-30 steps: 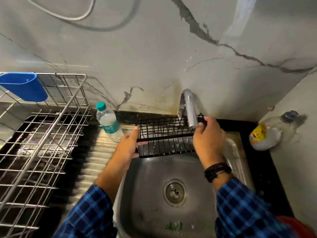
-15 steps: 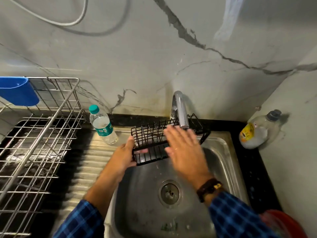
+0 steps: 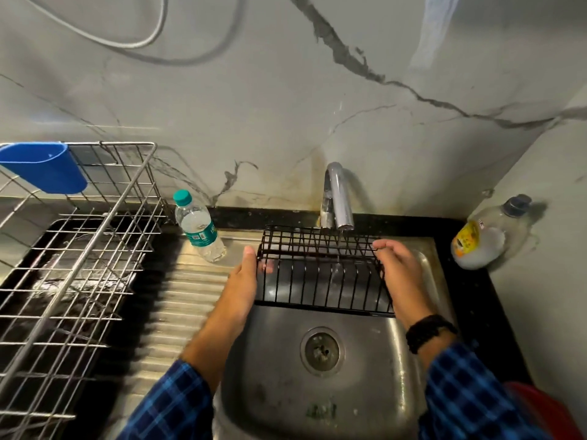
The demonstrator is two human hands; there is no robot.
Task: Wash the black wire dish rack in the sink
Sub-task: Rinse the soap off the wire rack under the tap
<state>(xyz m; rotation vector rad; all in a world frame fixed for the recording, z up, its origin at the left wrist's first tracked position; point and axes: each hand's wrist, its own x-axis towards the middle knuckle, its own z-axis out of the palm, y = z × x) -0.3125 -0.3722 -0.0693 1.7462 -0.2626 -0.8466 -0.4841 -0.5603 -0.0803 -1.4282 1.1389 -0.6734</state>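
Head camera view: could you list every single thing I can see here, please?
black wire dish rack: one, black, held over the sink under the tap
sink: one, steel, centre
tap: one, chrome, behind the sink
water bottle: one, clear with teal cap, standing left of the sink
large wire rack: one, silver, far left
cup: one, blue, hung on the large wire rack's back corner
soap bottle: one, clear with yellow label, right back corner
cable: one, pale, top left of view
wristband: one, black, right wrist
left hand: one, grips the dish rack's left end
right hand: one, grips its right end
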